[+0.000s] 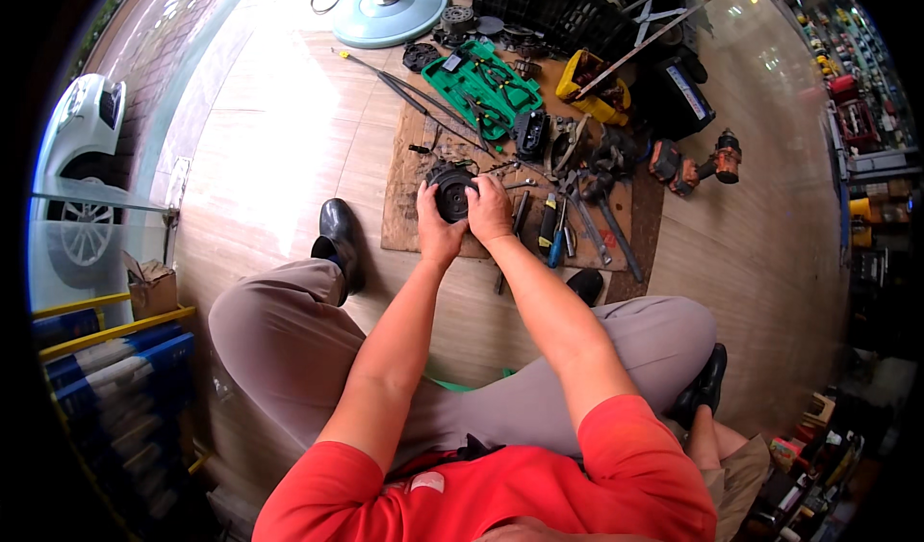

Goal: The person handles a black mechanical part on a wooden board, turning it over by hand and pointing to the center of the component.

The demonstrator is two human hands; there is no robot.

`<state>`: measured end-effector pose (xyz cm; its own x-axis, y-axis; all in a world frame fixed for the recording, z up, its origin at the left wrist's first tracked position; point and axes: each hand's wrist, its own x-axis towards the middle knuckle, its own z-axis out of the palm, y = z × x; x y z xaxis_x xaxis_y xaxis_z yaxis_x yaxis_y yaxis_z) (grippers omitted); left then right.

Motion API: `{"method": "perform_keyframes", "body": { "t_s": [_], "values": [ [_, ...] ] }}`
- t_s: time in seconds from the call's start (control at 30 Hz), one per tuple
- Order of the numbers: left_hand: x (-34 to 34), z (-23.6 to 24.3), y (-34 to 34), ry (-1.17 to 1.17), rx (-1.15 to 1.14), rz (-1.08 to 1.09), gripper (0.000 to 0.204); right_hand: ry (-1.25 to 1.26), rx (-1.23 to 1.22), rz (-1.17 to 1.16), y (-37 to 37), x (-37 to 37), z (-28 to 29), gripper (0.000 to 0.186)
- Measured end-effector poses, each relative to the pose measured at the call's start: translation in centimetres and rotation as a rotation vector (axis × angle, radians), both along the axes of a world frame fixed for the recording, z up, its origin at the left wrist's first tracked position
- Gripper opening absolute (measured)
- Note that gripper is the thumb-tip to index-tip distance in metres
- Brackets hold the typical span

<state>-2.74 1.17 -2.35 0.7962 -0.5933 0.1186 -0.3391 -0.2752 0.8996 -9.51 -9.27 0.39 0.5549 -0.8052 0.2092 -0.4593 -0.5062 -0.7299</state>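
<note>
Both my hands grip a round black pulley-like part (453,198) over the left side of a worn brown board (404,217). My left hand (438,222) wraps its left edge, and my right hand (490,209) closes on its right edge. Dark metal lies just behind the part; whether it is joined to it I cannot tell. Right of my right hand lie a screwdriver with a blue handle (557,245), a black-and-yellow handled tool (548,222) and a long-handled pair of pliers (585,217).
Behind my hands lies an open green tool case (483,88). A yellow container (589,88), a black box (674,96) and an orange cordless drill (707,165) stand to the right. A pale round stand base (390,11) is at the back. Another person's leg (704,436) shows at lower right.
</note>
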Motion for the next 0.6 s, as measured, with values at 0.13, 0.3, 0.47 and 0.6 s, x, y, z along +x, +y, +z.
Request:
{"method": "perform_keyframes", "body": {
  "t_s": [0.13,0.3,0.47,0.6],
  "values": [
    [0.4,0.6,0.0,-0.133,0.008,-0.029,0.09,0.018,0.01,-0.011,-0.4,0.3,0.3,0.019],
    [0.6,1.4,0.0,-0.072,0.077,-0.023,0.089,0.133,0.077,-0.056,-0.9,1.0,1.3,0.018],
    [0.6,1.7,0.1,-0.087,0.091,-0.02,0.09,0.136,0.0,0.0,-1.0,0.7,1.3,0.018],
    [0.4,1.7,0.1,-0.135,0.083,-0.037,0.09,0.122,-0.07,0.04,-1.0,0.2,0.8,0.021]
  ]
}}
